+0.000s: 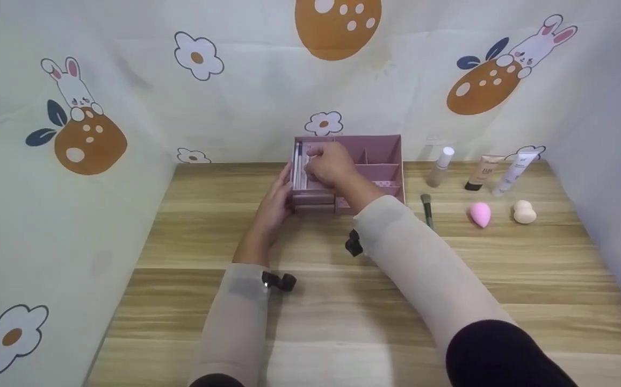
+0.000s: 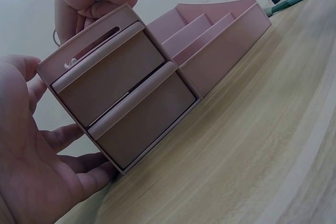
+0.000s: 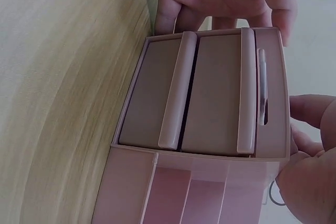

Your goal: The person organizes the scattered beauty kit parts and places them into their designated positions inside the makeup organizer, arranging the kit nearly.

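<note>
A pink desktop organizer point(image 1: 367, 149) with two drawers stands against the back wall. My left hand point(image 1: 274, 203) presses its left side; in the left wrist view the fingers point(image 2: 65, 137) spread along that side panel. Over the organizer's top left compartment is my right hand point(image 1: 333, 165), fingers curled down inside. The front panel hides those fingertips in the left wrist view, so I cannot tell what they hold. Slim pencil-like sticks point(image 1: 298, 166) lie lengthwise along that compartment's left edge. Both drawers point(image 3: 215, 93) are pushed in.
Right of the organizer stand a white-capped bottle point(image 1: 441, 167), a tube with a black cap point(image 1: 483, 172) and a pale tube point(image 1: 515, 172). Nearer lie a green-handled makeup brush point(image 1: 427, 210), a pink makeup sponge point(image 1: 480, 214) and a beige sponge point(image 1: 524, 212). Patterned cloth walls surround the wooden table point(image 1: 192, 231).
</note>
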{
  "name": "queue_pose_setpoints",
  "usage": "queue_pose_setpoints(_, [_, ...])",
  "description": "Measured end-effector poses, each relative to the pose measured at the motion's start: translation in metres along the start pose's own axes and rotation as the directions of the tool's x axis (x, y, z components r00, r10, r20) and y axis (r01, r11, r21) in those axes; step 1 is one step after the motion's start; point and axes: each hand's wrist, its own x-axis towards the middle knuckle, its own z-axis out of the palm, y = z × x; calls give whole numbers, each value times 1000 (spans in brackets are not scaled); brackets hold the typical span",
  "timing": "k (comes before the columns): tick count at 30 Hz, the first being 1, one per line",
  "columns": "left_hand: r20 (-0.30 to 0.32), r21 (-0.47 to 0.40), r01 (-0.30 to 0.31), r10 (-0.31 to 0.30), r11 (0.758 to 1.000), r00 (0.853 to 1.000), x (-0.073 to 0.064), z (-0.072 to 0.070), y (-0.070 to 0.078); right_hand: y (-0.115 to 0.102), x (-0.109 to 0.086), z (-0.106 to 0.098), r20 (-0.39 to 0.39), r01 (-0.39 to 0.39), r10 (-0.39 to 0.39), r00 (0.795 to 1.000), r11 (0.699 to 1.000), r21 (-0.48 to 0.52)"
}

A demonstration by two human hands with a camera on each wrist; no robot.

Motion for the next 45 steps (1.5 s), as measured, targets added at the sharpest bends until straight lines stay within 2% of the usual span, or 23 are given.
queue_pose_setpoints(11, [0, -19, 19, -19, 1000, 1000, 0, 1, 1, 1, -2, -1, -12, 19, -20, 1000, 999, -41])
queue_pose_setpoints(18, [-6, -4, 22, -22, 1000, 1000, 0, 1, 0, 2, -3, -1, -3, -1, 1, 1000, 1000, -2])
queue_pose_setpoints(22, [-14, 6, 25, -25, 1000, 1000, 0, 1, 1, 4, -3, -2, -9, 25, -25, 1000, 998, 64])
queue_pose_setpoints(27, [-15, 8, 34, -34, 999, 999, -1, 1, 2, 9, -6, -7, -5, 53, -54, 999, 969, 243])
queue_pose_setpoints(30, [-16, 9, 36, -36, 999, 999, -1, 0, 2, 11, -11, -15, 6, 52, -58, 998, 929, 366])
queue_pose_setpoints(34, [-16, 13, 30, -30, 999, 999, 0, 1, 1, 14, -25, -32, 15, 51, -65, 998, 888, 456])
queue_pose_setpoints(37, [-14, 17, 24, -24, 1000, 1000, 0, 1, 2, 19, -39, -48, 20, 58, -77, 997, 876, 478])
queue_pose_setpoints(45, [-23, 44, 29, -28, 999, 999, 0, -1, 0, 49, -72, -84, 16, 99, -120, 993, 881, 462])
